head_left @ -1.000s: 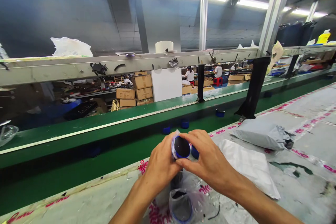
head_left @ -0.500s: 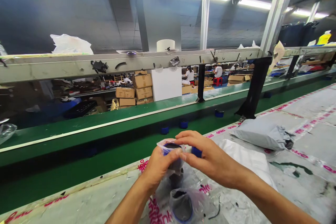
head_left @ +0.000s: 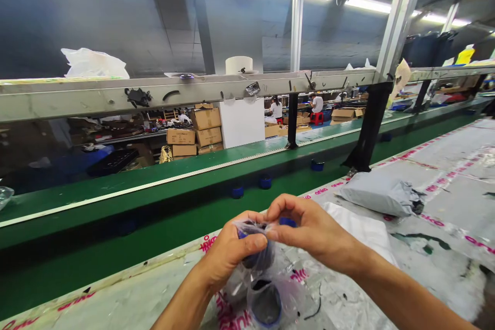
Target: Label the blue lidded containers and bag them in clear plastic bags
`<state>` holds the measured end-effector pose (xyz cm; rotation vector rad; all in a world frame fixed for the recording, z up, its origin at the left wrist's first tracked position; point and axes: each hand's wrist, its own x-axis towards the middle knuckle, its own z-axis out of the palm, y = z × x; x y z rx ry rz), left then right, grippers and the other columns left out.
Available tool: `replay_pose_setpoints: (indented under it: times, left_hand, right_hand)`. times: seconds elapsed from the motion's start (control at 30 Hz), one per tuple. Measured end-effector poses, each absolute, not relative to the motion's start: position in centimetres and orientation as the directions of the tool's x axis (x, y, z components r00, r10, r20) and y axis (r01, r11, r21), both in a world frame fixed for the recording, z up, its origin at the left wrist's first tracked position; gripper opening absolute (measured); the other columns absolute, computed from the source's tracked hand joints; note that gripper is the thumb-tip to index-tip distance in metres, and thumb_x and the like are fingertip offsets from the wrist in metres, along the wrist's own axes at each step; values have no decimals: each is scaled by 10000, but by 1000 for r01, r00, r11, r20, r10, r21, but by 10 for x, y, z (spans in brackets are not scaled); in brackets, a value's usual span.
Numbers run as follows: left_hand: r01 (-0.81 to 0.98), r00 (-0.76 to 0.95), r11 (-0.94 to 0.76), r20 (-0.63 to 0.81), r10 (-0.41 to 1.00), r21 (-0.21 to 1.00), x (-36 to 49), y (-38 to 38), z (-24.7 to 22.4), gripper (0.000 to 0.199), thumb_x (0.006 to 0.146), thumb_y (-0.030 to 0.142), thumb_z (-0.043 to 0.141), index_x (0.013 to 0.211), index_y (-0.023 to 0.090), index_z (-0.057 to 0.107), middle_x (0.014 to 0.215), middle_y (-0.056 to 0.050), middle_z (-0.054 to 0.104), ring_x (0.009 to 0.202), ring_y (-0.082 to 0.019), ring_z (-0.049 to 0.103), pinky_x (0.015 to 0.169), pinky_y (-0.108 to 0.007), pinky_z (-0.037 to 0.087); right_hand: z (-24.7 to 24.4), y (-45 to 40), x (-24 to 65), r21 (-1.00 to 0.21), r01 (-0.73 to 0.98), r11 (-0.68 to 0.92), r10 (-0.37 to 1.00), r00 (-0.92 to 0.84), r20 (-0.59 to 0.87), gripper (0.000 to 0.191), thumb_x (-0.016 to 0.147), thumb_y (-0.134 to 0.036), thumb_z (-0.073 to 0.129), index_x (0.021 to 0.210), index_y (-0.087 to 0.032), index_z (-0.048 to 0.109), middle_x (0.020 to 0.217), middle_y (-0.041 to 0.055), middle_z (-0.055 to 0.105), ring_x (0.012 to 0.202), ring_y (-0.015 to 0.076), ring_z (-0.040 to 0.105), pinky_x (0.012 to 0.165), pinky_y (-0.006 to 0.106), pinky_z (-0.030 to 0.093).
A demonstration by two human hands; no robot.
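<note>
My left hand is closed around a round blue-and-dark part inside a clear plastic bag. With thumb and fingers together, my right hand pinches the gathered mouth of that bag at the top. Just below, on the covered table, stands another grey-and-blue round part in its own clear bag. Behind my right hand a further blue piece shows in part. What exact kind these parts are I cannot make out.
A green conveyor belt runs beyond the table, carrying several blue round pieces. Stacked white plastic bags and a grey plastic package lie to the right. A black-wrapped post rises behind them. Two people sit far back.
The bag's mouth, open around the part before, is now drawn together over its top. My right fingers have curled from a flatter reach into a pinch. The view has shifted slightly.
</note>
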<state>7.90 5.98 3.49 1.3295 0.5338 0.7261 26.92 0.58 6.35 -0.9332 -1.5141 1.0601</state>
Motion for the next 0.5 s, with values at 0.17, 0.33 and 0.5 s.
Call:
replay_pose_setpoints:
  times: [0.17,0.33,0.5]
  left_hand:
    - [-171,602,78,41,798,982,88,57,41,403,750,498,766,945,162,657,785,-13,607,687,-133,502,626,-247,354]
    - [-146,506,-45,113,855,988,111,61,52,245,792,410,681,865,177,701,818,-16,637,746,-160,526,669,-255,385]
    - [-77,479,-150,168,862,986,130,85,56,299,795,449,717,861,159,749,808,-23,676,762,-159,552,705,-257,399]
  right_hand:
    - [67,7,276,-953,-129,273,948,-132,289,309,732,-367,866,861,-185,653,852,-4,645,805,148,582,731,266,458]
    - [67,15,279,-925,-13,380,925,-26,380,295,759,-402,832,873,-185,667,831,6,668,770,161,609,701,283,490]
    - [59,34,287,-894,118,432,894,72,442,249,795,-398,772,849,-176,673,829,19,690,782,177,633,735,307,510]
